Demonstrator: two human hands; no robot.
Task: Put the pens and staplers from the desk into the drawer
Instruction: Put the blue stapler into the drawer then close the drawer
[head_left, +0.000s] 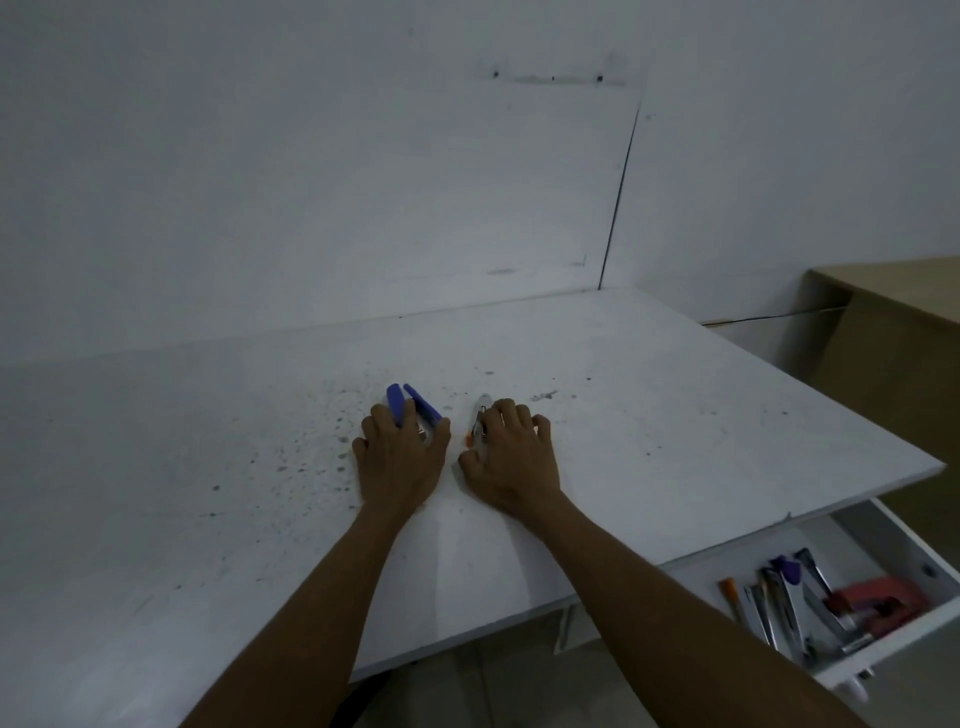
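Note:
Two blue staplers (408, 405) lie side by side on the white desk (675, 415); my left hand (400, 460) covers their near ends, fingers curled around them. My right hand (511, 457) rests over a silver stapler with an orange end (479, 423), fingers closing on it. At the lower right, the white drawer (914, 540) stands pulled out under the desk edge. It holds several staplers (810, 603), a red one (883, 603) and an orange-tipped item (728, 587).
A white wall rises behind the desk. A wooden cabinet (893, 338) stands at the far right beyond the desk's edge. The desk surface is speckled with dark stains to the left of my hands.

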